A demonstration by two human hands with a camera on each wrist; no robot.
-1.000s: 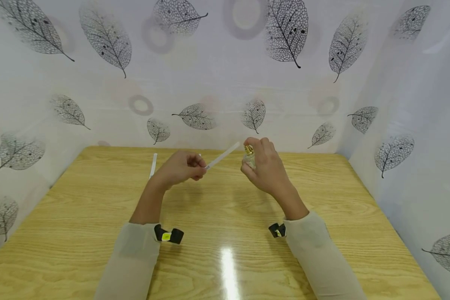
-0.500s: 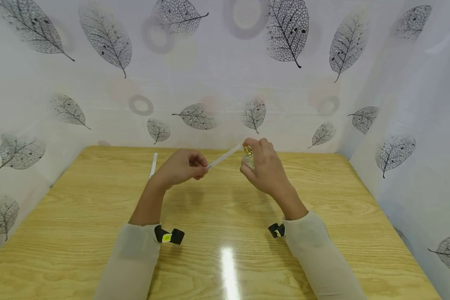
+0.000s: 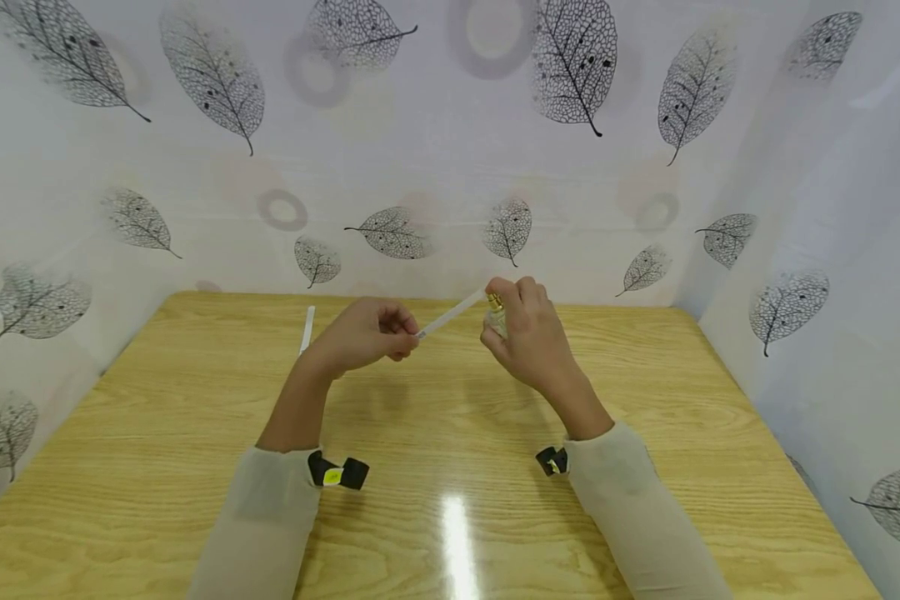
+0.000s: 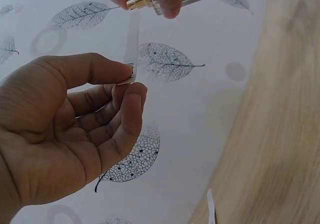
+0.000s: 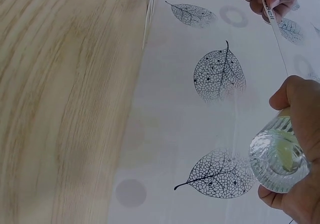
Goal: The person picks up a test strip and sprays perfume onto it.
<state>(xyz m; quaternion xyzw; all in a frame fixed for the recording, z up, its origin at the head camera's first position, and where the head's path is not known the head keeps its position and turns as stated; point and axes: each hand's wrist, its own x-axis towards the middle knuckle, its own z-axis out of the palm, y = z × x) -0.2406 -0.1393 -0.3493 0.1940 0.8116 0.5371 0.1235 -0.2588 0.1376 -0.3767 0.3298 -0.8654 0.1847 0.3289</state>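
Between thumb and fingertips my left hand [image 3: 363, 335] pinches one end of a white paper test strip [image 3: 452, 313], which slants up to the right. Dark print shows at the pinched end in both wrist views. My right hand [image 3: 531, 335] grips a clear glass perfume bottle [image 3: 497, 320] with a gold spray top [image 4: 139, 1], its index finger on top. The strip's far end is close by the spray top; whether they touch I cannot tell. In the right wrist view the ribbed bottle base [image 5: 280, 156] faces the camera. Both hands are above the table.
Another white strip [image 3: 307, 329] lies on the wooden table [image 3: 420, 433] behind the left wrist. A pale curtain [image 3: 435, 167] with a leaf print hangs along the table's back and sides. Black straps [image 3: 339, 471] are on both sleeves.
My left hand has shifted slightly right, bringing the strip's far end closer to the spray top. The right hand and bottle have barely moved.
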